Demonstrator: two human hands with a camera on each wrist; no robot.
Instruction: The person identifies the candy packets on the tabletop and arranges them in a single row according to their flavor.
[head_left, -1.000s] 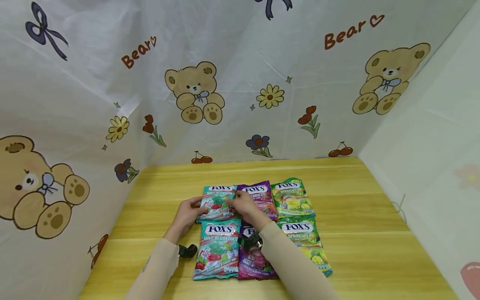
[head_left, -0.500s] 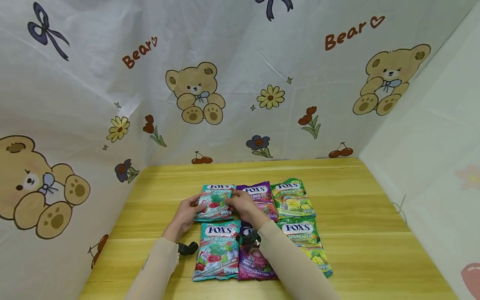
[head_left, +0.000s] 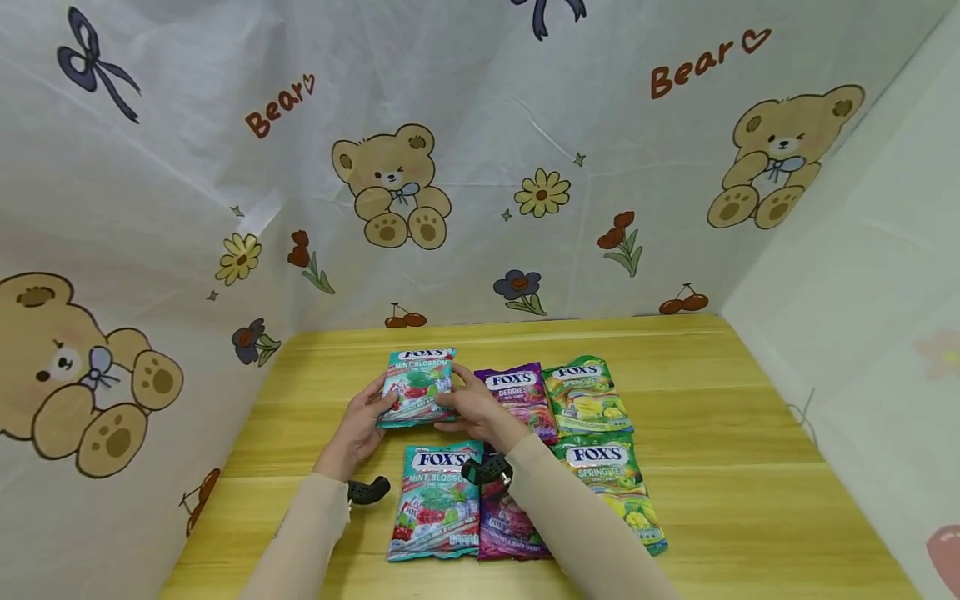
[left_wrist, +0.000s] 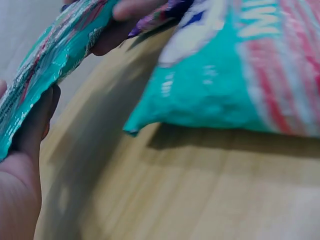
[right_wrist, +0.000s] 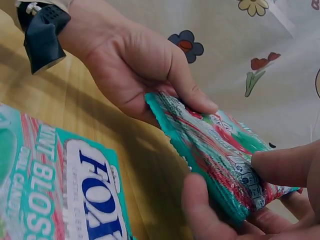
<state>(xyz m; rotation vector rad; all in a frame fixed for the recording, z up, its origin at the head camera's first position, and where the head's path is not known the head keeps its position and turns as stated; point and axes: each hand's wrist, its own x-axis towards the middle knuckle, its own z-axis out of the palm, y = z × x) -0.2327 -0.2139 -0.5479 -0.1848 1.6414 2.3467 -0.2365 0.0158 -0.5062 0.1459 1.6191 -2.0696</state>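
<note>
A teal Fox's Mint Blossom candy bag is lifted off the table between both hands. My left hand grips its left edge, thumb on the front and fingers behind. On the opposite edge, my right hand pinches it, thumb on the printed face and fingers underneath, as the right wrist view shows. A second Mint Blossom bag lies flat on the table just in front. Right of the held bag is a purple Berries bag, close to my right hand. My right forearm partly covers another purple bag.
Two green Spring Tea bags, a far one and a near one, lie at the right of the group. The wooden table meets a bear-printed cloth at the back. A white wall panel stands at the right.
Both hands have raised the Mint Blossom bag from the table and moved it left and a little back, away from the purple Berries bag. The other bags stay where they were.
</note>
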